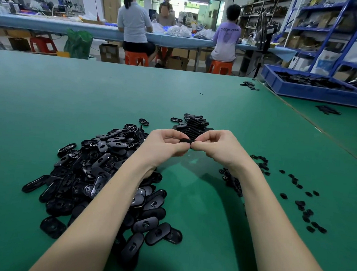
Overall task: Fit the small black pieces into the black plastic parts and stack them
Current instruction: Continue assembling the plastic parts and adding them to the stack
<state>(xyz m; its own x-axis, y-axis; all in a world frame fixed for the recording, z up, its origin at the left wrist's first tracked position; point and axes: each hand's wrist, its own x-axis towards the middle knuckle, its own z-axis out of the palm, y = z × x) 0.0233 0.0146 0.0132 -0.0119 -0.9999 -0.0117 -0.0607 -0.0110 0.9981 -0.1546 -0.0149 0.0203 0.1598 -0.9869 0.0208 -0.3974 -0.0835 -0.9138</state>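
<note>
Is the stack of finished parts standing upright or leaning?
Leaning: the stack slants sideways behind the hands, its layers stepped, not tipped over.

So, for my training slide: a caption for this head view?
Both hands pinch one black plastic part above the green table.

Left hand and right hand pinching one black plastic part between them above a green table, heap of black parts under the left forearm, leaning stack just behind the hands, small black pieces scattered to the right, blue bin far right.
</note>
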